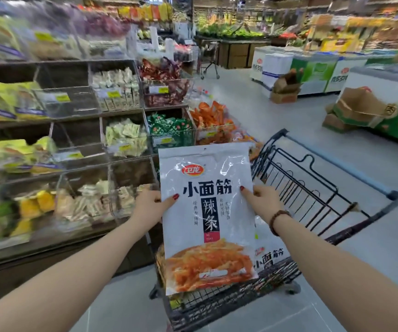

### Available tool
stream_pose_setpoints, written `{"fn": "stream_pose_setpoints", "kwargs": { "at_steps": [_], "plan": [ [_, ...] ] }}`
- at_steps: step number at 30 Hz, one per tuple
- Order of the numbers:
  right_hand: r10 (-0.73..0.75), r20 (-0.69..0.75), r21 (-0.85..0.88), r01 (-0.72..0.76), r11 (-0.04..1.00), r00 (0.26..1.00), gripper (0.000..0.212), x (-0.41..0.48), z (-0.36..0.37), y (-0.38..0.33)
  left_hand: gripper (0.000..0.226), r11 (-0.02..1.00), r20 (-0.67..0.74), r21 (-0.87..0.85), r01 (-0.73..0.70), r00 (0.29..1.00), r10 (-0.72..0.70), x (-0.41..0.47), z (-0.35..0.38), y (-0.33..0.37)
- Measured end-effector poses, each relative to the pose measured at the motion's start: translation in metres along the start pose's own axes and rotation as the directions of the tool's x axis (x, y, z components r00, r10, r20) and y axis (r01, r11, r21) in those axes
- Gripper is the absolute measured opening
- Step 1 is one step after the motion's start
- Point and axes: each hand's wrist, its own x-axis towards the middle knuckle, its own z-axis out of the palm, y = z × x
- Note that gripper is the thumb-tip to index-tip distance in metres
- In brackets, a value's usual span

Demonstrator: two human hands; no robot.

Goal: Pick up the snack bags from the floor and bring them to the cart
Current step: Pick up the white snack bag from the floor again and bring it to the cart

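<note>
Shelves (73,116) blurred. Left hand (148,204), right hand (262,200) pinch snack bag (205,212) above cart (337,185), half-covering second bag (271,256).

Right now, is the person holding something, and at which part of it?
Yes, one white snack bag, held upright. The left hand pinches its left edge and the right hand its right edge, both near mid-height.

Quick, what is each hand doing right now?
Left hand: grips the white snack bag, left edge.
Right hand: grips the same bag's right edge.
</note>
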Motion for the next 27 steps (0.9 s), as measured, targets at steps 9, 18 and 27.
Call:
{"fn": "stream_pose_setpoints", "kwargs": {
  "at_steps": [9,18,27],
  "plan": [
    [-0.009,0.067,0.019,0.007,1.000,0.998,0.050,-0.007,0.041,0.012,0.026,0.997,-0.093,0.059,0.048,0.995,-0.043,-0.024,-0.005,-0.036],
    [0.006,0.188,-0.093,0.012,0.996,0.982,0.049,-0.030,0.046,0.055,0.025,0.971,-0.119,-0.020,0.239,0.964,-0.239,-0.064,0.042,-0.084],
    [-0.051,0.236,0.196,0.004,0.981,0.970,0.029,-0.024,0.045,0.033,0.029,0.954,-0.152,-0.118,0.276,0.944,-0.292,-0.062,0.046,-0.094]
  ]
}}
